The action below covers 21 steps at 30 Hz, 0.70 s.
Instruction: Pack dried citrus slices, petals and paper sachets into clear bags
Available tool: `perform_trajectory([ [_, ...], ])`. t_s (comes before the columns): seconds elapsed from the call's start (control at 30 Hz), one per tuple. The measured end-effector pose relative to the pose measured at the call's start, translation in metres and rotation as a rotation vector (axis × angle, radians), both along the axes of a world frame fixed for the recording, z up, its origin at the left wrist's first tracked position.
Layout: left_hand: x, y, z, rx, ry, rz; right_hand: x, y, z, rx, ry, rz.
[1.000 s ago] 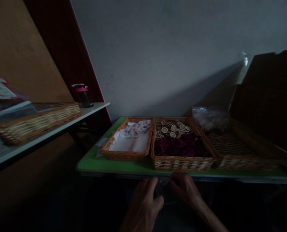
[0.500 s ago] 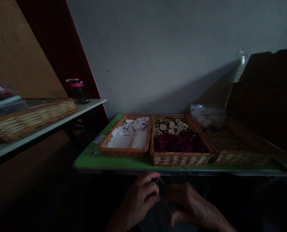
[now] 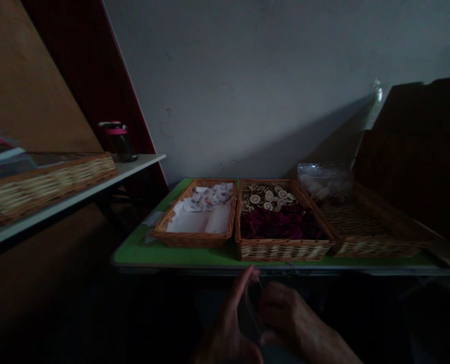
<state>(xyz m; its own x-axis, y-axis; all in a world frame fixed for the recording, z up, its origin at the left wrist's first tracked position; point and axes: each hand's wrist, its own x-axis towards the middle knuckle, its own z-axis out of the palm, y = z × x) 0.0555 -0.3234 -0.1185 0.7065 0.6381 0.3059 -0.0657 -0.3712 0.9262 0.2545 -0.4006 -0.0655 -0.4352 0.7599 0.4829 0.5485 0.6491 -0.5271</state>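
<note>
Both my hands are low in the dark, just in front of the green table point(image 3: 164, 255). My left hand point(image 3: 234, 323) has its fingers raised and pinched on a thin pale thing, perhaps a small clear bag or string, too dim to name. My right hand point(image 3: 285, 316) is curled beside it, touching the same thing. On the table stand three wicker baskets: the left basket point(image 3: 194, 237) with white paper pieces, the middle basket point(image 3: 281, 248) with dried citrus slices and dark red petals, the right basket point(image 3: 376, 245) nearly bare.
A clear plastic bag point(image 3: 323, 182) lies at the back of the right basket. Dark brown boxes point(image 3: 418, 151) rise at the right. On the left a white shelf point(image 3: 69, 202) carries another wicker basket point(image 3: 46, 184) and a dark bottle with a pink band point(image 3: 117, 141).
My hands have dropped lower and closer to me. The left hand's fingers have lifted upward, drawing out the thin pale thing. The view has shifted slightly.
</note>
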Motion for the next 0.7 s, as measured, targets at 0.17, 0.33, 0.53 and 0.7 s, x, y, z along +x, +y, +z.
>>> perform_trajectory([
  [0.17,0.001,0.001,-0.015,0.164,0.1,0.08,0.003,0.009,-0.024,0.108,-0.268,-0.103],
  [0.33,0.0,0.005,-0.023,0.165,0.177,0.18,0.007,0.013,-0.007,0.036,-0.357,-0.072],
  [0.53,-0.007,0.018,-0.039,0.107,0.094,0.198,0.035,0.024,0.056,-0.085,-0.23,-0.227],
  [0.7,0.003,0.024,-0.03,0.091,0.144,0.097,0.084,0.091,0.072,0.082,-0.281,-0.463],
])
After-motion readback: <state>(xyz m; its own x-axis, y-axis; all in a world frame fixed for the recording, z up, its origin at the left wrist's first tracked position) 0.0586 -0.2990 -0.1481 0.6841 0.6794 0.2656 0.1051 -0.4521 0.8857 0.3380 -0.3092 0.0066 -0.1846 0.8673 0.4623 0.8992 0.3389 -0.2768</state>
